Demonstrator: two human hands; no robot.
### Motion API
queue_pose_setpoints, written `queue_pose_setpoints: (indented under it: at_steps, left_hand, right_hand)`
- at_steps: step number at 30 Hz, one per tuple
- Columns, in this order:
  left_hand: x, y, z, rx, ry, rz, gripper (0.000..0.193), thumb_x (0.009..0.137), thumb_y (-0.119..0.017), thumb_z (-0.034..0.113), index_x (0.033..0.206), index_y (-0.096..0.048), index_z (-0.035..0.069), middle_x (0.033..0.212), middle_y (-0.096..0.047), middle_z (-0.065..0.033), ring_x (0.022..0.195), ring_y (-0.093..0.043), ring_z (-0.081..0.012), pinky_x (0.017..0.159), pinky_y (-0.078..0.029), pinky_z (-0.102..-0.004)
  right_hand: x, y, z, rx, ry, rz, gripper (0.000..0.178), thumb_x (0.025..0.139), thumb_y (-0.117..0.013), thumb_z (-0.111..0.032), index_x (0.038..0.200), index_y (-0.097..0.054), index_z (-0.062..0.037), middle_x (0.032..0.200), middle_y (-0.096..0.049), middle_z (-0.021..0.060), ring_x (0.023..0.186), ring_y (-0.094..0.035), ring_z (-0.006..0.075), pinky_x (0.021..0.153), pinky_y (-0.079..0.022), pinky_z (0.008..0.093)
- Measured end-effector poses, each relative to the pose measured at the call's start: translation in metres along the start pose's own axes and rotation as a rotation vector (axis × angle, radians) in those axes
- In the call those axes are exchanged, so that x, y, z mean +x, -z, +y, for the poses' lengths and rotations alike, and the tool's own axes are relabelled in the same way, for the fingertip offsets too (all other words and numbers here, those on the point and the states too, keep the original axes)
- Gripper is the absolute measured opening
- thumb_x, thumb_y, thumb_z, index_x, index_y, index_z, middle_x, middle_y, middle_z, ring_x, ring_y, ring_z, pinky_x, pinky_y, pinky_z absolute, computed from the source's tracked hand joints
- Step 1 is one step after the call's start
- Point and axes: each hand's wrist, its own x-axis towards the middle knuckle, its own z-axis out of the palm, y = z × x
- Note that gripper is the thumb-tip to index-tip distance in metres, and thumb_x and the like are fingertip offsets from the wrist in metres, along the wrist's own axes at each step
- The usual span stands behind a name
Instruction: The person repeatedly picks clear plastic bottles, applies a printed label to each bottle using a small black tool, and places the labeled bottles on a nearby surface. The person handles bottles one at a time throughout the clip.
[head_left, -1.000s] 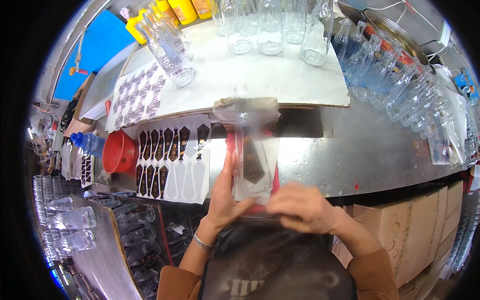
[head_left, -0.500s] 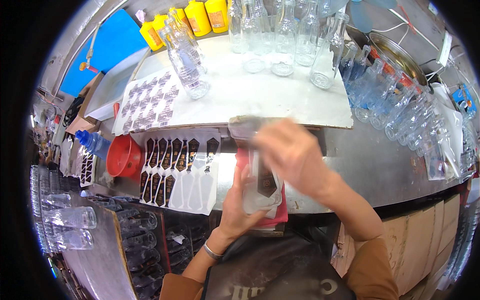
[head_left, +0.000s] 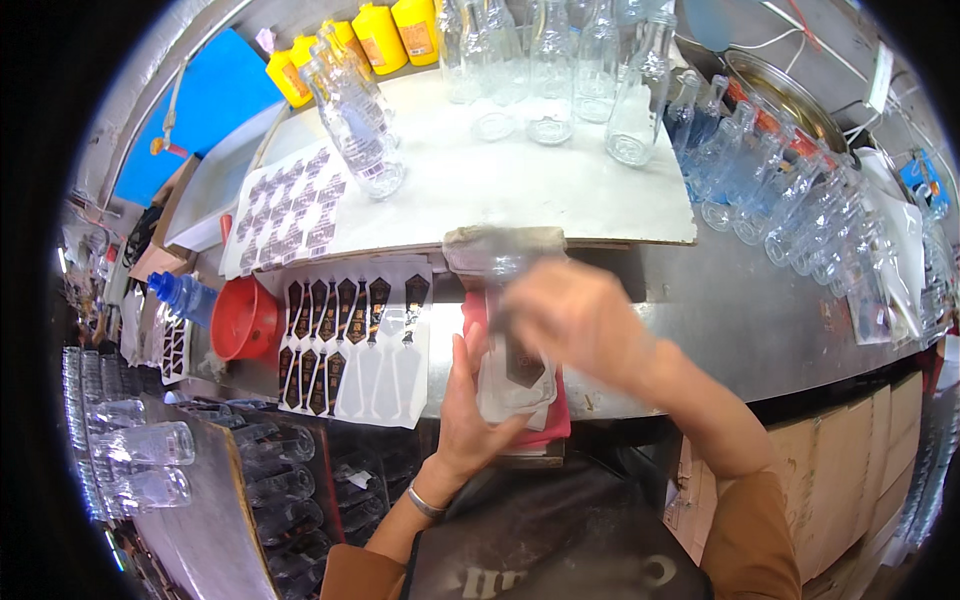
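The clear bottle [head_left: 495, 392] lies on its back between the two hands, with its base at the near end and its neck pointing to the far side. Its neck part is at a pale padded block [head_left: 470, 248], and a pink cloth [head_left: 553, 420] shows beneath it on the right. On the bottle's upper face there is a dark label [head_left: 525, 363].

The left hand [head_left: 467, 412] is at the left and near end of the bottle: it is half curled, the fingers along the left side and the thumb by the base, and it has hold of the glass. The right hand [head_left: 572, 315] is above the far half of the bottle, coming from the right, with the fingers bent inward (it is quite blurred, so I cannot tell whether it grips something, or if it touches the label).

Left of the left hand lies a label sheet [head_left: 386, 385], with some dark labels on it, and farther left a red bowl [head_left: 245, 320]. At the far side, standing bottles [head_left: 549, 105] are on a white board [head_left: 480, 190].
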Motion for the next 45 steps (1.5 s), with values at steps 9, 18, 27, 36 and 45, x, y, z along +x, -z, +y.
queue_pose_setpoints:
  at_steps: [9,18,27,36,45]
  left_hand:
    - [0.006,-0.006,0.012,0.21,-0.066,-0.025,0.127,0.069,-0.088,0.005,0.159,0.002,-0.005,0.16,-0.026,-0.0302,0.145,-0.037,-0.0407,0.116,-0.036,-0.0474]
    - [0.008,-0.009,0.016,-0.473,0.106,0.067,0.092,0.084,-0.076,0.007,0.158,-0.022,-0.004,0.161,-0.03,-0.024,0.149,-0.031,-0.034,0.121,-0.027,-0.0441]
    - [0.006,0.038,-0.024,0.225,-0.062,-0.064,0.086,0.081,-0.079,0.017,0.152,-0.036,-0.003,0.158,-0.033,-0.0295,0.147,-0.031,-0.0461,0.119,-0.029,-0.0484]
    - [0.091,0.171,-0.149,0.939,0.039,0.406,0.054,0.086,-0.078,0.019,0.135,-0.06,0.005,0.156,-0.042,-0.0173,0.149,-0.03,-0.0374,0.119,-0.025,-0.0545]
    - [0.088,0.162,-0.109,-0.305,0.391,0.489,0.02,0.099,-0.068,0.014,0.104,-0.072,-0.005,0.1,-0.073,-0.0017,0.087,-0.063,-0.0029,0.076,-0.051,-0.0198]
  right_hand:
    - [-0.102,0.013,-0.055,0.415,-0.18,-0.218,0.029,0.084,-0.072,-0.003,0.113,-0.068,-0.0048,0.095,-0.068,0.0119,0.089,-0.067,0.0299,0.079,-0.054,0.0378]
    - [-0.098,-0.036,-0.018,0.877,-0.869,0.011,0.047,0.108,-0.046,-0.032,0.115,-0.07,0.0081,0.102,-0.074,0.0136,0.093,-0.064,0.0132,0.084,-0.051,0.0295]
    - [-0.083,-0.013,-0.05,0.187,-0.693,-0.114,0.035,0.09,-0.072,-0.019,0.117,-0.068,0.0025,0.09,-0.072,0.0184,0.072,-0.069,0.0319,0.066,-0.053,0.0375]
    - [-0.111,-0.019,-0.029,0.336,-0.834,0.051,0.022,0.093,-0.07,-0.015,0.104,-0.071,0.0043,0.073,-0.069,0.0102,0.057,-0.058,0.0131,0.057,-0.048,0.0303]
    - [-0.124,-0.001,-0.017,1.033,-1.065,0.214,0.052,0.108,-0.049,-0.04,0.068,-0.043,-0.007,0.065,-0.05,0.0079,0.052,-0.047,0.0141,0.05,-0.041,0.0264]
